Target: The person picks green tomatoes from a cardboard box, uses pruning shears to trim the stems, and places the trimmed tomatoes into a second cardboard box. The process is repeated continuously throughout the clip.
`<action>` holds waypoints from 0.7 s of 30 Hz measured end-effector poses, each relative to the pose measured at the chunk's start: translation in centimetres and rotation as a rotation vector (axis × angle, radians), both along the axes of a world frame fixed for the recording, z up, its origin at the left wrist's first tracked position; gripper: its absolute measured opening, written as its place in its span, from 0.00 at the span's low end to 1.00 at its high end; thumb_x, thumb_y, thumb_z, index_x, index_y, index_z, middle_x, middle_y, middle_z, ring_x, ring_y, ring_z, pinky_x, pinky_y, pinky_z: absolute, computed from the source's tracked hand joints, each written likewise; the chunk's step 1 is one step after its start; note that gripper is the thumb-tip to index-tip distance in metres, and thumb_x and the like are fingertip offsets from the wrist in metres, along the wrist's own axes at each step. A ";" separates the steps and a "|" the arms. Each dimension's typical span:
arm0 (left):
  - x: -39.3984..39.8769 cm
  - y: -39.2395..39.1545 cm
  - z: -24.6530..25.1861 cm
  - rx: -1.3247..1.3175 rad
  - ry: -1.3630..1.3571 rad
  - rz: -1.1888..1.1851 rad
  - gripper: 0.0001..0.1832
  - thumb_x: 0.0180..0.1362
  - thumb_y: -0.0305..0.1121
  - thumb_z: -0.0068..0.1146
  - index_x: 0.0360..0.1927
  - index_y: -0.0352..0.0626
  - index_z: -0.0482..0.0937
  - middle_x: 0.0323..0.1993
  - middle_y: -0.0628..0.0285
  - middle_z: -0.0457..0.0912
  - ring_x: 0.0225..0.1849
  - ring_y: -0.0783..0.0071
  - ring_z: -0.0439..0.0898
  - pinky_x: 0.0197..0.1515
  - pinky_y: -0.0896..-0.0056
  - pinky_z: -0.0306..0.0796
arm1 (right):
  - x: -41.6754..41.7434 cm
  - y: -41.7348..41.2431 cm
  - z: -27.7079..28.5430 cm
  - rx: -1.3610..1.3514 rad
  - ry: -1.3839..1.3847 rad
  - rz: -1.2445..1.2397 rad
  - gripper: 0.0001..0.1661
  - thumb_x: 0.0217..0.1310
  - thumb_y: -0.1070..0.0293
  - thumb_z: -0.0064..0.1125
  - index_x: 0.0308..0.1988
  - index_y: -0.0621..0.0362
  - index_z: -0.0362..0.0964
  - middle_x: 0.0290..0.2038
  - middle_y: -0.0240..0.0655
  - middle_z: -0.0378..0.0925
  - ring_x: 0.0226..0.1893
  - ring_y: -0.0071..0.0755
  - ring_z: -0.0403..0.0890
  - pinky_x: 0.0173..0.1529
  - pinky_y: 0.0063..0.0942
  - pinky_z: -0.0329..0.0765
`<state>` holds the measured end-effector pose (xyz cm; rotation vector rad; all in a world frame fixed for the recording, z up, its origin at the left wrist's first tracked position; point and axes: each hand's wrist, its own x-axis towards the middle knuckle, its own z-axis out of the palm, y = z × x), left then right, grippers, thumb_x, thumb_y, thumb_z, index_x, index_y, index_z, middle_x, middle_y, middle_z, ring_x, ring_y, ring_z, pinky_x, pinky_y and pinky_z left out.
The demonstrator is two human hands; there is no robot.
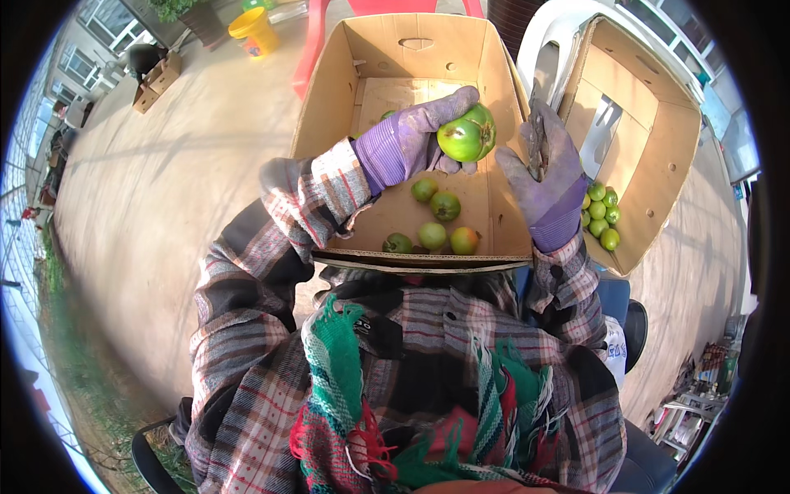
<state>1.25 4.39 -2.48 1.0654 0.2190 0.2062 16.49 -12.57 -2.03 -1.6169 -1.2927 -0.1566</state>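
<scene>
My left hand [426, 126], in a purple knitted work glove, grips a large green tomato [466, 133] above an open cardboard box [416, 28]. The tomato's brown-scarred end faces right. Several smaller tomatoes lie on the box's floor near its front wall, among them a green tomato [445, 205] and an orange-tinged tomato [464, 240]. By the box's right wall, my right hand [549, 179] is raised in a matching glove, its thumb apart from the fingers. The inner side of those fingers looks dark and soiled. My left forearm hides part of the box.
A second cardboard box [673, 167] on a white plastic chair [558, 21] holds a cluster of small green tomatoes [597, 210]. Behind the near box stands a red plastic chair [318, 37]. A yellow bucket [254, 32] and another cardboard box [157, 80] are farther off on the concrete floor [142, 185].
</scene>
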 end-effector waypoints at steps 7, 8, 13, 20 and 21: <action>0.7 -1.9 -1.3 0.196 -0.041 -0.011 0.30 0.72 0.59 0.52 0.57 0.41 0.78 0.43 0.63 0.83 0.38 0.76 0.83 0.36 0.77 0.79 | -0.5 0.4 1.5 -0.163 -0.014 0.129 0.44 0.51 0.46 0.78 0.58 0.66 0.75 0.45 0.51 0.83 0.45 0.50 0.85 0.53 0.40 0.80; 0.7 -1.8 -1.2 0.153 -0.013 -0.058 0.30 0.72 0.60 0.52 0.58 0.40 0.78 0.43 0.63 0.83 0.38 0.76 0.83 0.36 0.77 0.79 | -0.9 0.2 1.9 -0.158 0.092 0.199 0.38 0.53 0.52 0.77 0.56 0.66 0.75 0.42 0.48 0.83 0.43 0.44 0.85 0.52 0.38 0.81; 0.9 -1.1 -1.2 0.264 -0.023 -0.111 0.35 0.71 0.60 0.53 0.64 0.37 0.75 0.50 0.60 0.82 0.48 0.75 0.81 0.48 0.74 0.77 | -0.6 -0.3 1.2 -0.072 0.265 0.179 0.29 0.59 0.67 0.71 0.58 0.66 0.73 0.38 0.41 0.83 0.41 0.35 0.85 0.48 0.32 0.81; 1.7 -1.6 -2.1 0.841 0.236 -0.061 0.28 0.68 0.44 0.64 0.65 0.40 0.73 0.55 0.55 0.82 0.59 0.67 0.79 0.62 0.66 0.72 | -0.5 0.1 1.6 -0.050 -0.011 -0.066 0.18 0.68 0.73 0.58 0.56 0.62 0.75 0.43 0.52 0.83 0.44 0.53 0.86 0.48 0.38 0.81; 1.8 -2.0 -2.9 0.943 0.216 -0.070 0.30 0.67 0.44 0.65 0.66 0.40 0.72 0.54 0.54 0.83 0.57 0.64 0.81 0.60 0.64 0.74 | -0.1 0.3 0.7 -0.091 -0.112 -0.031 0.23 0.63 0.71 0.61 0.58 0.60 0.73 0.45 0.54 0.81 0.47 0.61 0.82 0.52 0.45 0.80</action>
